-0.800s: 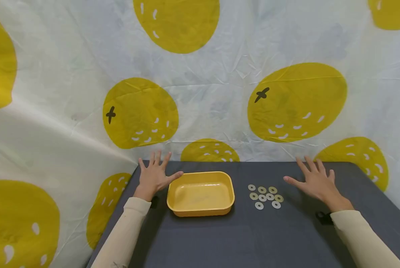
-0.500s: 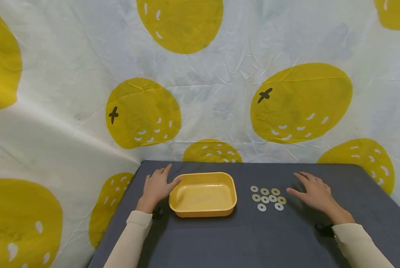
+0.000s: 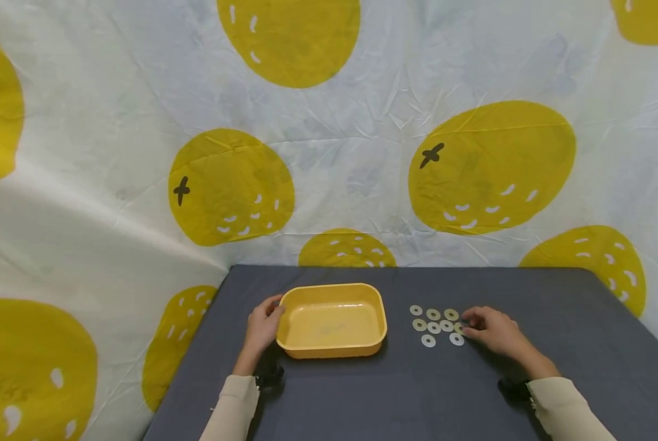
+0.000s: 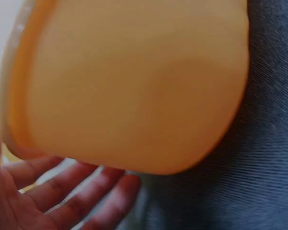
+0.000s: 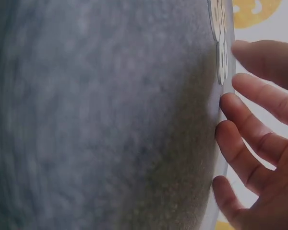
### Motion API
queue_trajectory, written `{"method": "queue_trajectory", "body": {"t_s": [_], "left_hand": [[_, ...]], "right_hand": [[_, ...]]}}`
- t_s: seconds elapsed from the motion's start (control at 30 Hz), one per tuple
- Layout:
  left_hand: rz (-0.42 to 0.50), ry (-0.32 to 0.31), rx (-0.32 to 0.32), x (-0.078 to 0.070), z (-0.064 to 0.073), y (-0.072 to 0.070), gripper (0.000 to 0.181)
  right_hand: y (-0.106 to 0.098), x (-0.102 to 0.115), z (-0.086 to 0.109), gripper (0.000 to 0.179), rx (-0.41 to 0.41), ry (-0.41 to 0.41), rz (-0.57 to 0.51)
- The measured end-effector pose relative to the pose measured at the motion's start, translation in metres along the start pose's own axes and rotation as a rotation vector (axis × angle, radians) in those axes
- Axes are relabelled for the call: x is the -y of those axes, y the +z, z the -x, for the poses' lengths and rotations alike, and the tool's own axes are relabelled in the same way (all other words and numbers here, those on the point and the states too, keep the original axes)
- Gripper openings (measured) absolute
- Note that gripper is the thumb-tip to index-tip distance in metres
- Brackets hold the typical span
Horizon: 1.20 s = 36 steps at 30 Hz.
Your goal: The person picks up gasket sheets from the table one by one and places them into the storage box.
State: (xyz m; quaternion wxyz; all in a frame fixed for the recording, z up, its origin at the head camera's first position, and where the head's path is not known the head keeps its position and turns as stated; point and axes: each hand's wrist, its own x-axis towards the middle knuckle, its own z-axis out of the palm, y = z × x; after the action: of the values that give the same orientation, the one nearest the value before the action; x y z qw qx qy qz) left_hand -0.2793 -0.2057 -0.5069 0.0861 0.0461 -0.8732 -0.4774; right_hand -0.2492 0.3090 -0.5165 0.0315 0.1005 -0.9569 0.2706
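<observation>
A yellow rectangular tray (image 3: 331, 351) stands on the dark tabletop. My left hand (image 3: 259, 331) is at the tray's left end, thumb right at the rim. In the left wrist view its fingers (image 4: 77, 191) are fairly straight and spread, their tips against the outer wall. Several flat washers, some silver (image 3: 423, 341) and some brassy (image 3: 446, 316), lie loosely grouped right of the tray. My right hand (image 3: 497, 335) is low at their right side, thumb and forefinger around the rightmost brassy washer. The right wrist view shows its thumb (image 5: 264, 60) and fingers apart, the washers (image 5: 220, 57) just beyond.
The dark cloth-covered table (image 3: 351, 404) ends at the back against a white curtain (image 3: 351, 184) printed with yellow fruit. That curtain also runs along the left side. Each wrist wears a dark strap-on camera.
Both hands have come down from a raised, spread pose. The left hand has moved to the tray's left rim, and the right hand has moved left to the washers.
</observation>
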Motion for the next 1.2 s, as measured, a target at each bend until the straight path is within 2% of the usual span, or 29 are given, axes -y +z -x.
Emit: {"method": "queue_trajectory", "body": {"t_s": [0.2,0.4,0.5,0.9,1.2], "left_hand": [[0.196,-0.068,-0.013,0.019,0.000,0.010,0.038],[0.312,-0.033,0.002,0.034,0.002,0.014,0.042],[0.342,-0.012,0.011,0.037,0.001,0.015,0.044],[0.389,-0.004,0.056,0.033,0.001,0.016,0.049],[0.409,-0.031,0.061,0.035,0.000,0.015,0.049]], "right_hand": [[0.003,0.002,0.000,0.024,-0.004,0.018,-0.004],[0.007,0.004,-0.003,0.024,-0.006,0.020,0.019],[0.006,0.005,-0.006,0.023,0.003,0.038,0.024],[0.002,0.010,-0.007,0.018,0.050,0.111,0.010],[0.001,0.016,-0.008,0.022,0.060,0.122,0.021]]}}
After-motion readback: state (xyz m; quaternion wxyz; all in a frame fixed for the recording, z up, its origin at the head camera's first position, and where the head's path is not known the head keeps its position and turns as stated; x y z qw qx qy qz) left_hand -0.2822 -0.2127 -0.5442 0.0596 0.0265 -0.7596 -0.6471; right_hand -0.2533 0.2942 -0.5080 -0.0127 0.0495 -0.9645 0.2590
